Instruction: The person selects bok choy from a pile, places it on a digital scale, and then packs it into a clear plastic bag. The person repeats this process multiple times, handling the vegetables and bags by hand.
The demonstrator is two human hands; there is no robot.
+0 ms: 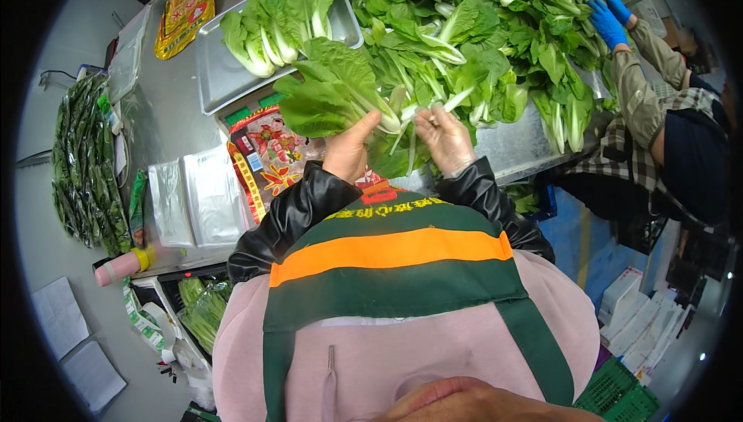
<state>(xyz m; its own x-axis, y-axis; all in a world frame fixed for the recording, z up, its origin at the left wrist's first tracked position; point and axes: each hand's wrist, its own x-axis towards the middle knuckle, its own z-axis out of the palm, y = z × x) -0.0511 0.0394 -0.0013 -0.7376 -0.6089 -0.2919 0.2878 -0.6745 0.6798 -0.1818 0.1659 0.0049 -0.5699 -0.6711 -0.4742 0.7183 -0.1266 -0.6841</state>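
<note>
My left hand (355, 142) grips the white base of a leafy bok choy (331, 94), whose green leaves spread to the upper left. Close by on the right, my right hand (442, 139), in a clear glove, pinches a pale leaf stalk (458, 100) between thumb and fingers. A large heap of leafy greens (400, 10) lies beyond both hands. To the upper left, several trimmed heads of bok choy (270, 30) rest in a metal tray (223, 82). Printed plastic packaging (276, 149) lies left of my left hand.
Clear plastic bags (212, 196) lie on the metal table (174, 114). A yellow packet (186, 19) is beside the tray. Bagged dark greens (87, 167) and a pink bottle (119, 268) are at left. A co-worker's blue-gloved hands (609, 19) touch the heap at upper right.
</note>
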